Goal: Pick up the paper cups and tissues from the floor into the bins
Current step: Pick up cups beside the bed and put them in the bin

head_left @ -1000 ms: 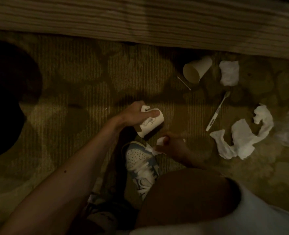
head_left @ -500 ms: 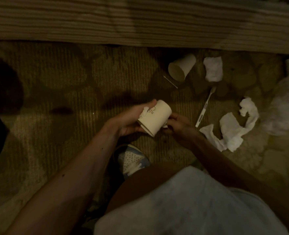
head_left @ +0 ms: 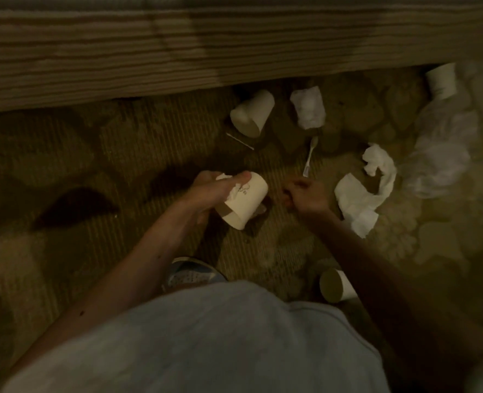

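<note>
Where the long striped wooden panel (head_left: 178, 52) crosses the top of the scene, its lower edge meets the patterned olive carpet (head_left: 93, 165). The widest bare stretch of carpet lies below the panel's left half, and the litter crowds below its right half.

Well below the panel's middle, the left hand (head_left: 212, 191) grips a white paper cup with a small printed mark (head_left: 247, 201). Thumb and fingers wrap its wall and press a crumpled white tissue wad (head_left: 234, 192) against it. The cup's long axis is tilted, base toward the panel and mouth away from it, toward the person. The right hand (head_left: 305, 194) is near the cup but apart from it, fingers curled. In the dim light I cannot tell whether it pinches anything.

Four paper cups show:
- the held one;
- a plain white cup (head_left: 253, 113) on its side just below the panel, mouth pointing away from it;
- a blurred white cup (head_left: 441, 80) at the panel's right end;
- a white cup (head_left: 336, 286) farthest from the panel, its axis roughly parallel to it.

Three tissues show: the wad, a folded white tissue (head_left: 308, 107) near the panel, and a long twisted white tissue strip (head_left: 359, 199) farther out.

One white toothbrush (head_left: 309, 157) lies between those two. One thin white stick (head_left: 239, 141) lies beside the plain white cup. One crumpled clear plastic bag (head_left: 444, 154) lies below the panel's right end.
</note>
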`<state>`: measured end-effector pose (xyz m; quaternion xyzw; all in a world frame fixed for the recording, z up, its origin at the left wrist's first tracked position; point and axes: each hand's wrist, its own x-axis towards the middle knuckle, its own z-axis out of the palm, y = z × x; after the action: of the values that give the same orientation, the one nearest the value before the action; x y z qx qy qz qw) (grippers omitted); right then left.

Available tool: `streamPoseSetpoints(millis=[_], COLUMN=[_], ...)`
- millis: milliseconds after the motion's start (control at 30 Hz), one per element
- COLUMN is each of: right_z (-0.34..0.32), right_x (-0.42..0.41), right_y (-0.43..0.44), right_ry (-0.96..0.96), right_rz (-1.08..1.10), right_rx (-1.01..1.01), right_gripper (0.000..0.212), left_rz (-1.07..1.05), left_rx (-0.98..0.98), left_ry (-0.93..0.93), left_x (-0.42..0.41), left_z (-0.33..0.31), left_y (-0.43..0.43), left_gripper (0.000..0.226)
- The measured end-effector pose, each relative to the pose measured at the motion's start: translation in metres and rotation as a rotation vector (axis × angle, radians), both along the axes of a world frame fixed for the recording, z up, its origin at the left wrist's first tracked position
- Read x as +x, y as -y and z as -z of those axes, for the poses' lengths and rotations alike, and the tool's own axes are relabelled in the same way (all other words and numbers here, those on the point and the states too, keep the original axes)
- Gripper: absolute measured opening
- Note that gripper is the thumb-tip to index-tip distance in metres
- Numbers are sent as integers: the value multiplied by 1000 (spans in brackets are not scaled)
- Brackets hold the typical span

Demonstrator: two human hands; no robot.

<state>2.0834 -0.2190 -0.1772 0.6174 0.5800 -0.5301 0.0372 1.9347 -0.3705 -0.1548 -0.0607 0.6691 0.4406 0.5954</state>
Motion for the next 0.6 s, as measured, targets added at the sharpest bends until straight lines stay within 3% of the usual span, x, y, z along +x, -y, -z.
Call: streamPoseSetpoints(millis=[100, 167, 267, 433, 600], right_z=[5, 12, 21, 25, 19], right_x=[16, 22, 29, 34, 15], right_y=[-27, -38, -45, -47, -29], right_ry=[181, 250, 330, 265, 94], right_rz=[-155, -205, -260, -243, -664], right_rx=[298, 308, 321, 335, 549], right_gripper=[32, 38, 46, 28, 22], left_rz=[-10, -16, -6, -37, 15], left_rx=[6, -9, -12, -45, -48], left_ry=[25, 10, 14, 19, 11], left_x=[-3, -6, -9, -16, -36], left_z=[-4, -7, -10, -16, -29], left_y=[-8, -13, -15, -12, 3], left_gripper=[41, 57, 58, 55, 80])
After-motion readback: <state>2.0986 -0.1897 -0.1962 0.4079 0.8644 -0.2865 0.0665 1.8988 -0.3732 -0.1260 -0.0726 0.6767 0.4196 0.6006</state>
